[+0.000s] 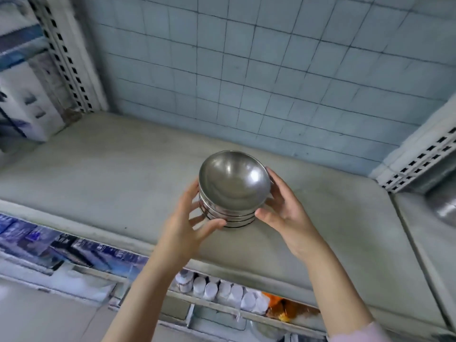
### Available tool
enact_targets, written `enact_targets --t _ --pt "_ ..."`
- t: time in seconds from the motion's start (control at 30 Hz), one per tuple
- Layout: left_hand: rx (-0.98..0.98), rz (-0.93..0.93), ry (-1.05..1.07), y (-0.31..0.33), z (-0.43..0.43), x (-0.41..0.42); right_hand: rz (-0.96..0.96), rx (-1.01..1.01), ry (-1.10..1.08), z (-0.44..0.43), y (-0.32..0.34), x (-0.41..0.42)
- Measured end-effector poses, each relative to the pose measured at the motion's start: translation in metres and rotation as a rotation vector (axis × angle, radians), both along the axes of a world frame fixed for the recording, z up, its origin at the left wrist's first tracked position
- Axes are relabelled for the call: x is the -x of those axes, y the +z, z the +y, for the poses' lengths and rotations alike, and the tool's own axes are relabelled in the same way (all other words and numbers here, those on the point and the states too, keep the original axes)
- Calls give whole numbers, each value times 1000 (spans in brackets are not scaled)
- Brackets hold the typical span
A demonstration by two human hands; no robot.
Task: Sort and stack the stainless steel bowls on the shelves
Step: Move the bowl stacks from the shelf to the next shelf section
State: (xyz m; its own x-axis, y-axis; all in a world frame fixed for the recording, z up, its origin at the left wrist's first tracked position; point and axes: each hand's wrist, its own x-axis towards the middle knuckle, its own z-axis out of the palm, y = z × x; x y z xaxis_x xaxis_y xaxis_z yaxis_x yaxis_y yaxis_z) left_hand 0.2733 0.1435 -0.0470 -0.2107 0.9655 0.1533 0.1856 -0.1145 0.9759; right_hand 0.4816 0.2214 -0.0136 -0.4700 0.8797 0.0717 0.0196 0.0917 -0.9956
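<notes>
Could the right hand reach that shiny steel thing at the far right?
Probably yes: bare shelf separates the right hand from the steel thing. But it holds the stack of bowls, so must let go first.

Left hand (194,219) and right hand (286,211) cupped round bowls (234,183).

Grey shelf (123,169), stack of steel bowls (233,191) near front, white box (27,99) far left

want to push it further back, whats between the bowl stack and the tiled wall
Only bare grey shelf lies between the bowl stack and the tiled wall, as the head view shows.
</notes>
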Motion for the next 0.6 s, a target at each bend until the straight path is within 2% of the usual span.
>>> enact_targets --t 0.17,0.3,0.6 --pt "-86 67 -26 18 -3 -10 40 -33 -156 -22 8 -15" --pt "-119 39 -87 42 -6 -48 62 -68 -255 -47 28 -54" --pt "-201 29 -383 62 -29 -218 39 -116 -525 -135 58 -221"
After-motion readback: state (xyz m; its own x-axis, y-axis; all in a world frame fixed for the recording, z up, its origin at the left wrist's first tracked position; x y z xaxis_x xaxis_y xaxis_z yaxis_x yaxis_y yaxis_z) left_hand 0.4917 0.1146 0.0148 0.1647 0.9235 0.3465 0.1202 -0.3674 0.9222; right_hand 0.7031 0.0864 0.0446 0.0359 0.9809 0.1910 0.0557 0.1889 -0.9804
